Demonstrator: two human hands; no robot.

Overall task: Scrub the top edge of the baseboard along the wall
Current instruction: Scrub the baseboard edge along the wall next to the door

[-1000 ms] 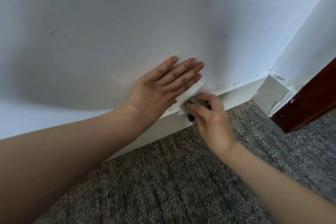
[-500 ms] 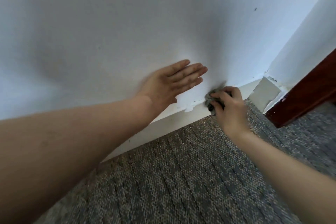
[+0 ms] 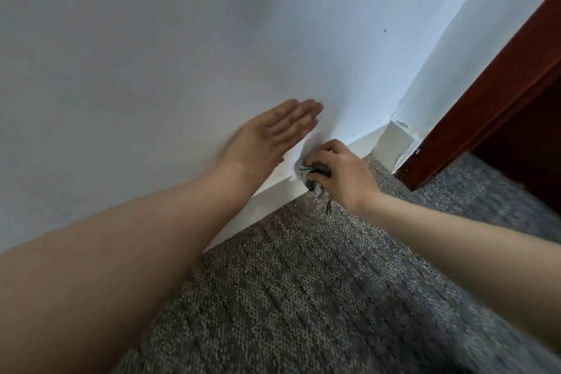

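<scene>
Right hand (image 3: 343, 173), just right of the frame's center, has its fingers curled around a wadded gray cloth (image 3: 314, 184), pressing it onto the top edge of the white baseboard (image 3: 273, 197). That baseboard runs diagonally from lower left up toward the corner at right of center. The left hand (image 3: 270, 133) sits just upper left of the cloth with its fingers straight and together, against the pale wall (image 3: 151, 55). It's blurry, so can't tell if it's actually touching. Gray carpet (image 3: 303, 282) fills the bottom, with a dark red door frame (image 3: 485, 100) at right.
</scene>
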